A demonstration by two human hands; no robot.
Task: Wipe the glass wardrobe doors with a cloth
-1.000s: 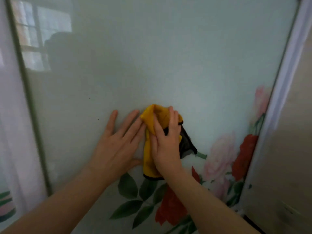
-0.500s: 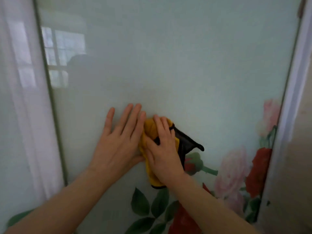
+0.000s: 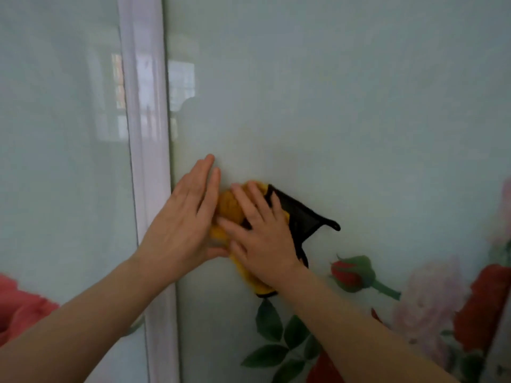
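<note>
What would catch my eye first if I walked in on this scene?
Probably the yellow cloth with its black backing, pressed to the pale glass door under the right hand. The left hand lies beside it with straight fingers, near the white frame strip. Painted red roses bloom low on the right.

The right hand (image 3: 260,233) covers the middle of the yellow and black cloth (image 3: 304,217), and the left hand (image 3: 182,225) hides its left edge. The red flowers (image 3: 481,308) are cut off at the right edge. The window reflection (image 3: 177,87) is blurred.
</note>
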